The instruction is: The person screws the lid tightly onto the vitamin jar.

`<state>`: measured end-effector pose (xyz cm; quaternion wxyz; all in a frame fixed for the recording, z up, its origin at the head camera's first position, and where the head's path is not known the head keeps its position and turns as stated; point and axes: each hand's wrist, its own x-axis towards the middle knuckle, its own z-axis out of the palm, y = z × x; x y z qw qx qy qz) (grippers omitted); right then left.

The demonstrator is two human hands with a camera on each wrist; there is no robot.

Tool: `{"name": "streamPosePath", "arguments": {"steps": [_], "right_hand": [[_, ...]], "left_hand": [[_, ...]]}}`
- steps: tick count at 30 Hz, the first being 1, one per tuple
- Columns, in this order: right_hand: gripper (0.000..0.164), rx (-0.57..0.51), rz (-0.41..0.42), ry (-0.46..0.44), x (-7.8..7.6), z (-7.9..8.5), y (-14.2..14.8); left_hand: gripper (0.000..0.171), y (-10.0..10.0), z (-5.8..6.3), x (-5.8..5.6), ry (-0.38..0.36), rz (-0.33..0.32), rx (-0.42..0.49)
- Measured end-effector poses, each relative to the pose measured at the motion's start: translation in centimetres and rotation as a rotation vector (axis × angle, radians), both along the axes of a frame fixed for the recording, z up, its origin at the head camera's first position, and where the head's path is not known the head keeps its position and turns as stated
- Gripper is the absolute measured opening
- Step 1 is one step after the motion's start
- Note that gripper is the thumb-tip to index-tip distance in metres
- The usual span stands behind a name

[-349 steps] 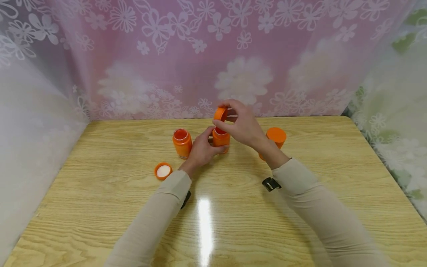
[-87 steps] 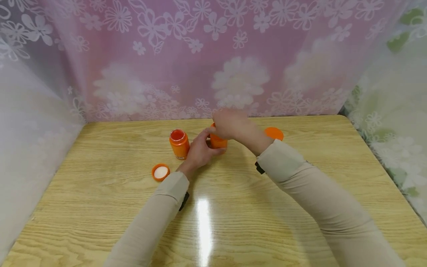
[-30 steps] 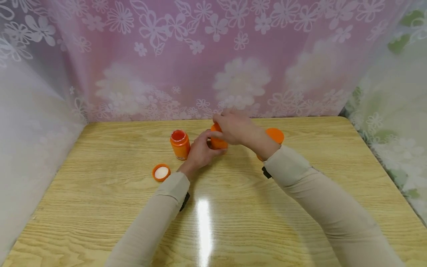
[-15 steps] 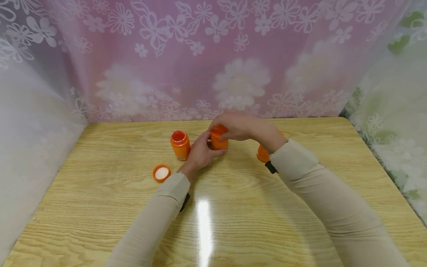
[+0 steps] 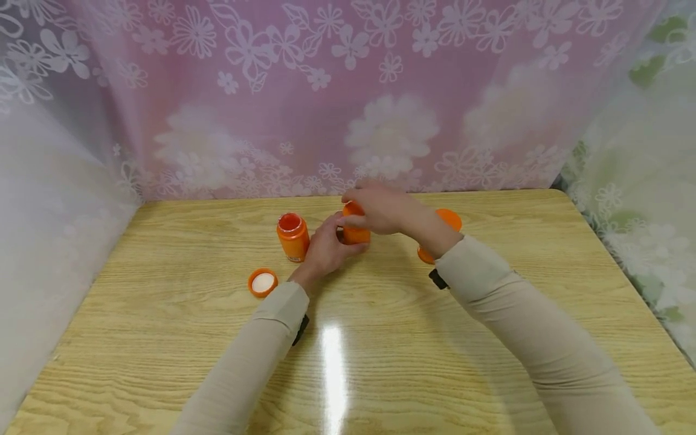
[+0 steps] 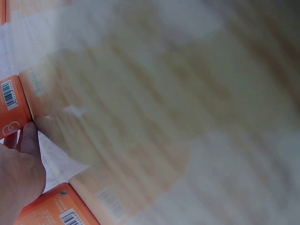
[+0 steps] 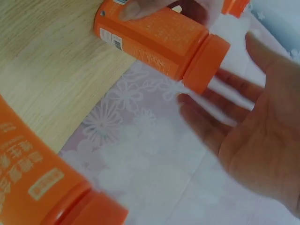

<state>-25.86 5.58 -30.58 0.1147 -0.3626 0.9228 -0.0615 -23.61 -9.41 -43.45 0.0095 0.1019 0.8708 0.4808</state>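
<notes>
My left hand (image 5: pixel 327 246) grips the roundish orange plastic jar (image 7: pixel 154 42) at far centre; my right hand (image 7: pixel 262 136) spreads loosely by its round orange cap (image 7: pixel 206 64). Probably mid-twist; next needs regripping.

Reaches forward with left forearm (image 5: pixel 244 368) and right forearm (image 5: pixel 538 338), sleeved in beige up to the cuffs, well behind the fingers. Curls left hand (image 5: pixel 326 244) into a grip, with left thumb (image 5: pixel 356 248) stretched rightward on the near side of the left fingers. Arches right hand (image 5: pixel 383 208) over from the right, higher than those fingers, baring right wrist (image 5: pixel 437 235) behind the knuckles. Holds right fingers (image 7: pixel 204 122) loosely bent, with right thumb (image 7: pixel 266 54) well apart from them.
</notes>
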Motion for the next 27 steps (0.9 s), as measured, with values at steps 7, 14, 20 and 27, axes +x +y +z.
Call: {"name": "streamPosePath", "arguments": {"steps": [7,14,20,27], "right_hand": [[0.042,-0.068,0.197,-0.115,-0.74,0.54,0.99],[0.037,-0.06,0.186,-0.109,-0.76,0.71,0.93],[0.038,-0.047,0.167,-0.059,-0.5,0.6,0.62],[0.039,-0.077,0.138,-0.03,-0.17,0.18,0.73]], "left_hand": [[0.056,0.08,-0.15,0.08,-0.002,0.007,-0.006],[0.056,0.18,-0.17,0.06,0.002,-0.004,-0.026],[0.054,0.16,-0.16,0.02,0.013,0.011,-0.031],[0.058,0.11,-0.11,0.06,0.025,0.005,-0.031]]}}
